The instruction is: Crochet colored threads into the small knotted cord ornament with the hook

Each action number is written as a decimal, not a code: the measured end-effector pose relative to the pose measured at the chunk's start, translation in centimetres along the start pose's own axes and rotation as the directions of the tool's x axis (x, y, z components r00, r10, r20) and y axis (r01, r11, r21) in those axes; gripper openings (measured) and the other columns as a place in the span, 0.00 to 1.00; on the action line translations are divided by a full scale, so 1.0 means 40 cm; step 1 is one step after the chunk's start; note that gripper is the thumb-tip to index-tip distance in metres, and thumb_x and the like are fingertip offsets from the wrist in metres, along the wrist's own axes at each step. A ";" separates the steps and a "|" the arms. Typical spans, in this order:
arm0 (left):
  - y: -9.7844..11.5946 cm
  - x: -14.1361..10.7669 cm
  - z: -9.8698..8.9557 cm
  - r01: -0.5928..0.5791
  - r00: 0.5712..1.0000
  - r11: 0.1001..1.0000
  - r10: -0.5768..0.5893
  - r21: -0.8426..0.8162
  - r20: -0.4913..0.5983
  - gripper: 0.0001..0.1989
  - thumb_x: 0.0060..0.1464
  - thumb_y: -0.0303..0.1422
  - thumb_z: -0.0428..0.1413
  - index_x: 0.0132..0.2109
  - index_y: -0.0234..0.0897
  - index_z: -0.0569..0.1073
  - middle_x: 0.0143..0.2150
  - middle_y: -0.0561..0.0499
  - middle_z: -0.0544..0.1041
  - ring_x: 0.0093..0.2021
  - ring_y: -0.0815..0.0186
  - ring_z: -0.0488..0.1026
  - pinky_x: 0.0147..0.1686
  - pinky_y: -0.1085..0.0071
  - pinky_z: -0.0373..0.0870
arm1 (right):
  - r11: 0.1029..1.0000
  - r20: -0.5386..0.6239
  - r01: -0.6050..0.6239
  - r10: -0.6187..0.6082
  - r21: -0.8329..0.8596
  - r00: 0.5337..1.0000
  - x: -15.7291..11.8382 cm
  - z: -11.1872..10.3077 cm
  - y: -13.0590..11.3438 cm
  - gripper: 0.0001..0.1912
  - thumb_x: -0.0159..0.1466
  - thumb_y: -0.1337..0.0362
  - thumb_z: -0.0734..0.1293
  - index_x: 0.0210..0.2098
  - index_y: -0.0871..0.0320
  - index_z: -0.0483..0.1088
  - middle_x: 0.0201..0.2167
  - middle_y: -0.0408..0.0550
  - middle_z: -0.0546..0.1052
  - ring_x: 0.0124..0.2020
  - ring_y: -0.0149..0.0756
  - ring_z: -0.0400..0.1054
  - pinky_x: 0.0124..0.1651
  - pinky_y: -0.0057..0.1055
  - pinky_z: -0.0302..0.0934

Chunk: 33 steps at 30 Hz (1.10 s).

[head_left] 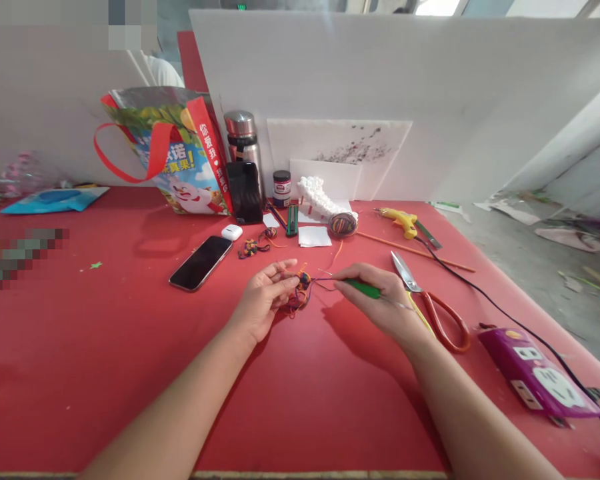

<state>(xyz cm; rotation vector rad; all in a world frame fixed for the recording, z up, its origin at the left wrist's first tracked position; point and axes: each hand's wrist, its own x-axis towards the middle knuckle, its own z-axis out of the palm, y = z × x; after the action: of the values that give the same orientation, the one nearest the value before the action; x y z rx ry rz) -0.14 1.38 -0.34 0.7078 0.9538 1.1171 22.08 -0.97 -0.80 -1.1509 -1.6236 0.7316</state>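
One purple case (537, 375), nearest, on the red bench (290, 413), right side.
Two bare hands beyond. Left hand (270, 293): fingers pinched narrow on one small multicoloured yarn piece (305, 281), centre, just in front of the person. Right hand (377, 297): fingers closed round one green-handled hook (364, 288), pointing left; whether its tip sits in a loop, cannot tell. Risk: slack or a sharp pull could drop a loop; yarn ends hanging below the piece could tangle.
One pair of scissors (416, 291), beside the right wrist; a wide elbow or wrist sweep could knock it.
One phone (201, 263), left.
One yarn ball (343, 225), farther; its trailing orange strand (339, 253) could snag.
One yellow glue gun (403, 222), far right.
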 end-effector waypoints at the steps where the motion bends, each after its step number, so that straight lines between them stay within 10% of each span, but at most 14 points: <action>1: 0.001 0.002 -0.003 -0.003 1.000 1.000 0.003 -0.010 0.004 0.28 0.35 0.28 0.78 0.46 0.28 0.82 0.27 0.57 0.73 0.19 0.81 0.57 0.20 0.79 0.48 | 0.986 0.087 0.111 -0.101 -0.122 0.991 -0.004 -0.008 -0.005 0.06 0.68 0.63 0.73 0.41 0.56 0.83 0.34 0.50 0.84 0.34 0.38 0.76 0.38 0.33 0.66; 7: 0.008 0.004 -0.008 0.012 1.000 0.998 -0.010 -0.063 0.024 0.26 0.34 0.27 0.78 0.44 0.28 0.83 0.25 0.58 0.71 0.20 0.81 0.58 0.21 0.80 0.48 | 0.769 0.505 0.395 -0.110 -0.502 0.856 -0.054 -0.028 -0.049 0.27 0.62 0.84 0.60 0.50 0.58 0.81 0.39 0.55 0.84 0.39 0.43 0.78 0.39 0.35 0.65; 9: 0.010 -0.003 -0.002 0.028 0.999 0.997 -0.024 -0.072 0.046 0.26 0.34 0.27 0.78 0.44 0.28 0.84 0.26 0.57 0.72 0.21 0.80 0.58 0.21 0.79 0.48 | 0.865 0.473 0.255 -0.023 -0.432 0.881 -0.060 -0.024 -0.060 0.24 0.67 0.79 0.62 0.54 0.56 0.81 0.38 0.52 0.84 0.34 0.39 0.75 0.35 0.34 0.62; 12: 0.010 -0.014 0.009 0.039 0.996 0.997 -0.033 -0.068 0.078 0.24 0.36 0.27 0.79 0.44 0.30 0.84 0.28 0.53 0.77 0.21 0.80 0.59 0.21 0.78 0.51 | 0.975 0.131 -0.221 0.222 -0.024 0.966 -0.039 0.000 -0.067 0.12 0.71 0.62 0.70 0.51 0.55 0.81 0.34 0.47 0.82 0.27 0.33 0.70 0.33 0.33 0.63; 16: 0.008 -0.020 0.015 0.049 0.995 0.997 -0.043 -0.060 0.091 0.24 0.35 0.28 0.80 0.43 0.33 0.85 0.33 0.50 0.82 0.24 0.77 0.66 0.23 0.78 0.55 | 0.635 0.341 -0.595 0.488 0.493 0.803 0.017 0.049 -0.061 0.25 0.51 0.50 0.87 0.38 0.59 0.81 0.31 0.45 0.80 0.26 0.30 0.69 0.28 0.29 0.59; 25: 0.009 -0.024 0.011 0.104 0.980 0.994 -0.098 -0.027 0.175 0.24 0.34 0.29 0.82 0.42 0.35 0.88 0.32 0.52 0.82 0.24 0.79 0.66 0.22 0.81 0.57 | 0.342 0.491 -0.619 0.393 0.707 0.778 0.021 0.073 -0.009 0.20 0.47 0.61 0.90 0.29 0.60 0.80 0.24 0.39 0.76 0.22 0.22 0.61 0.27 0.25 0.55; 33: 0.004 -0.026 0.021 0.128 0.986 0.989 -0.118 -0.072 0.121 0.26 0.37 0.26 0.81 0.46 0.35 0.88 0.35 0.52 0.81 0.27 0.77 0.68 0.24 0.80 0.63 | 0.272 0.477 -0.587 0.377 0.763 0.794 0.016 0.078 0.009 0.18 0.52 0.60 0.88 0.30 0.59 0.79 0.21 0.37 0.69 0.23 0.23 0.56 0.28 0.25 0.54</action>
<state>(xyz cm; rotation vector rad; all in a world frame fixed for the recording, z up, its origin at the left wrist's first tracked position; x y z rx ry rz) 0.39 0.42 0.44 0.6335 0.8379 0.9889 19.24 -0.04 -1.95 -0.7172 -0.6775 1.9140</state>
